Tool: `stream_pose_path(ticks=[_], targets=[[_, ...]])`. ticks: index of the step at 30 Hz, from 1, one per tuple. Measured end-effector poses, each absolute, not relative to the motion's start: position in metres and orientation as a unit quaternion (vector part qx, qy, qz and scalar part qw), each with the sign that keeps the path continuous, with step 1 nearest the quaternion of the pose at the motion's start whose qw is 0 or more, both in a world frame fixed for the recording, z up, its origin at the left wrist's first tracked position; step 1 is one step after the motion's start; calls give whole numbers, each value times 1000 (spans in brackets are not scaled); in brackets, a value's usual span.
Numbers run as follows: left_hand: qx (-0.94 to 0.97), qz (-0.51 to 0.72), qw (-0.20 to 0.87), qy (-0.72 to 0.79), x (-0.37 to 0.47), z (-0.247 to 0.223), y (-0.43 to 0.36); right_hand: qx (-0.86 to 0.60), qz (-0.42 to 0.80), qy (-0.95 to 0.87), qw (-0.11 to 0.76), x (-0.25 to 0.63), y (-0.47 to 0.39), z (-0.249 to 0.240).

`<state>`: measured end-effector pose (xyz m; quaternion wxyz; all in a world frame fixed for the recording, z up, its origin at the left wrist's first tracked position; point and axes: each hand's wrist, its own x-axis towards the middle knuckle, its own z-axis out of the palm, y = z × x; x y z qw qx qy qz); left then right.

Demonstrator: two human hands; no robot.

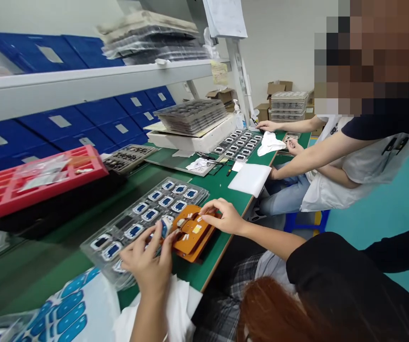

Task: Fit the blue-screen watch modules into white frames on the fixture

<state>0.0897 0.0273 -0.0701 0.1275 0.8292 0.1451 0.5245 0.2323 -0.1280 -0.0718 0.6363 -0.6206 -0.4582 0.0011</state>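
An orange fixture block point(192, 237) lies on the green bench near its front edge. My left hand point(150, 256) is at the block's left side, with a small blue-and-white part point(166, 225) between its fingers. My right hand point(222, 216) rests at the block's upper right, thumb and fingers bent over its top edge; its fingertips are partly apart, and nothing shows between them. Behind and left of the block, a clear tray point(122, 221) bears rows of blue-and-white parts, partly hidden by my left hand.
Blue-printed sheets point(71, 304) and white cloth point(181, 308) lie at the near left. A red foam tray point(40, 180) stands at the left. Beyond are a white foam sheet point(250, 179), another parts tray point(240, 144) and other people's arms point(307, 154) at the right.
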Motion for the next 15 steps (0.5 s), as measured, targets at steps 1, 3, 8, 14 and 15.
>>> stream_pose_path(ticks=[1, 3, 8, 14, 15], targets=[[830, 523, 127, 147, 90, -70, 27, -626, -13, -464, 627, 231, -126, -72], [827, 528, 121, 152, 89, -69, 28, -632, -39, -481, 607, 228, -123, -72], [818, 530, 138, 174, 89, -70, 29, -617, -90, -560, 546, 228, -133, -76], [796, 537, 186, 211, 86, -63, 23, -619, -209, -562, 507, 228, -185, -82], [788, 538, 212, 211, 85, -63, 25, -625, -230, -549, 505, 227, -194, -81]])
